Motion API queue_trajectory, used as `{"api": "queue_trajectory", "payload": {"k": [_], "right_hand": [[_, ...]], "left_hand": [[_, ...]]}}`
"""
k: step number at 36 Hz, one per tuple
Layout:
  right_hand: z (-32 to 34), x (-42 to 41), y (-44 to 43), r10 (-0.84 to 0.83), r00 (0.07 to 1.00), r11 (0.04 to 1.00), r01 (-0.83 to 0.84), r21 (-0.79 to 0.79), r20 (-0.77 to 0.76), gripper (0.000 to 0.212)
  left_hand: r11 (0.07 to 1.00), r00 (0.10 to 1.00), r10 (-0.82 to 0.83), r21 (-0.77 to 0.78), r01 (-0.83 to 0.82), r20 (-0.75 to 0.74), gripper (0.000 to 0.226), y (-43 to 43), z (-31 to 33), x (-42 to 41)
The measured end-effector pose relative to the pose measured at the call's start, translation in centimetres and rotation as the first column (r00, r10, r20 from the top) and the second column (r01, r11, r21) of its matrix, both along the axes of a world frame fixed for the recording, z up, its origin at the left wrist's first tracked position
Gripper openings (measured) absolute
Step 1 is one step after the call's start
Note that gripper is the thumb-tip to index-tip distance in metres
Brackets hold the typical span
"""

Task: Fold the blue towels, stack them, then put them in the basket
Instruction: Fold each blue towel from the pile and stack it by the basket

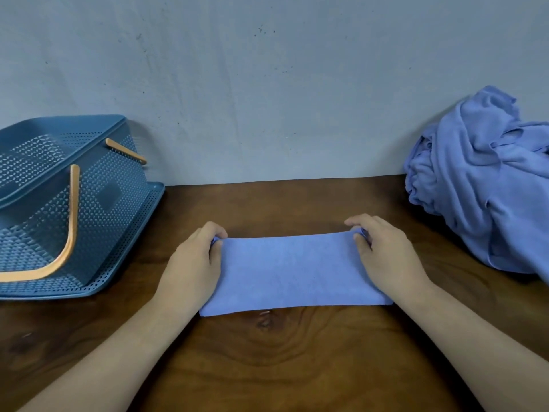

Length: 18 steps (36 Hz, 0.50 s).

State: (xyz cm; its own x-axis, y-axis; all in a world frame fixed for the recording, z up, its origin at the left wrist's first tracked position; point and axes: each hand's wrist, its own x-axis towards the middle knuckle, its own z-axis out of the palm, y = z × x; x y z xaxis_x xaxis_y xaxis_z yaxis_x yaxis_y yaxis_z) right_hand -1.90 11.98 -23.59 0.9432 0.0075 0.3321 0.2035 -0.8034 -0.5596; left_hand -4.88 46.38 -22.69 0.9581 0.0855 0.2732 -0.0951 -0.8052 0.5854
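Note:
A blue towel lies flat on the wooden table as a wide folded strip, in front of me at the middle. My left hand pinches its far left corner. My right hand pinches its far right corner. A blue perforated basket with orange handles stands tilted at the left, against the wall. A heap of crumpled blue towels lies at the right edge of the table.
The dark wooden table runs up to a pale grey wall just behind the towel. Bare wood shows between the basket, the folded towel and the heap.

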Motion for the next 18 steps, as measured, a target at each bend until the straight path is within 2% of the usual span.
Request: {"api": "queue_trajectory", "payload": {"k": [7,10,12,13,15,17,18], "right_hand": [[0.1,0.2,0.2,-0.034,0.999,0.994,0.032,-0.103,-0.017,0.032],[0.9,-0.6,0.5,0.008,0.993,0.965,0.024,-0.261,0.121,0.030],[2.1,-1.6,1.6,0.117,0.976,0.945,-0.052,-0.323,0.186,0.024],[2.6,-2.3,2.5,0.186,0.969,0.934,-0.123,-0.336,0.161,0.024],[2.8,-3.5,4.3,0.273,0.962,0.908,-0.257,-0.331,0.002,0.033],[2.0,-4.0,5.2,0.276,0.947,0.878,-0.318,-0.358,-0.163,0.050],[1.6,-4.1,5.4,0.272,0.941,0.858,-0.331,-0.393,-0.199,0.059]], "left_hand": [[0.995,0.999,0.025,0.098,-0.023,-0.020,0.015,0.7,0.1,0.7],[0.990,1.000,0.020,0.139,-0.019,-0.011,0.019,0.7,0.2,0.7],[0.955,0.997,0.008,0.296,-0.030,0.074,0.027,-0.2,0.9,0.1],[0.935,0.992,-0.032,0.354,-0.013,0.121,0.028,-1.2,1.5,-0.6],[0.909,0.981,-0.159,0.406,0.099,0.115,0.036,-3.6,2.4,-2.0],[0.886,0.966,-0.258,0.395,0.241,-0.013,0.052,-5.6,1.9,-2.8],[0.868,0.955,-0.280,0.399,0.296,-0.101,0.060,-6.1,1.3,-3.1]]}}
